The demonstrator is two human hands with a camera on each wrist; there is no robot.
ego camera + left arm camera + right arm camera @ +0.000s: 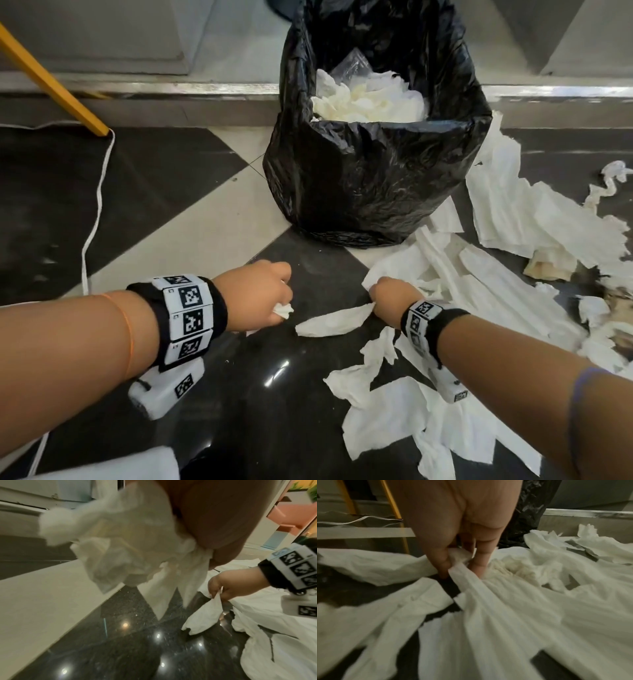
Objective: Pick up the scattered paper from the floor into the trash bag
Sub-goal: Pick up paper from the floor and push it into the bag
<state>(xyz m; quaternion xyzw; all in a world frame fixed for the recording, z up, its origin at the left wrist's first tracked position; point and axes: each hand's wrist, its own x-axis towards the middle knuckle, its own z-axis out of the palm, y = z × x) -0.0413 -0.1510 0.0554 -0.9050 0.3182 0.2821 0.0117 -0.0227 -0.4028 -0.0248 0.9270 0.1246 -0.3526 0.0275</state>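
Left hand (pixel 258 294) grip: a crumpled wad of paper (pixel 123 545) is clenched in the fist, held above the floor (pixel 260 394). Right hand (pixel 394 296) grip: one torn paper sheet (pixel 496 608) is pinched at its edge by thumb and fingers (pixel 443 561) — most of the sheet lies on the floor. Trash bag (pixel 370 178) is stood open just beyond both hands, partly filled with paper. More scattered paper (pixel 513 212) is spread on the floor to the bag's right.

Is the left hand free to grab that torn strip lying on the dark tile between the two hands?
Probably not cleanly. The left hand already grips a crumpled wad of paper, and the right hand is already pinching the strip's end. Nothing on the floor blocks the way, though.
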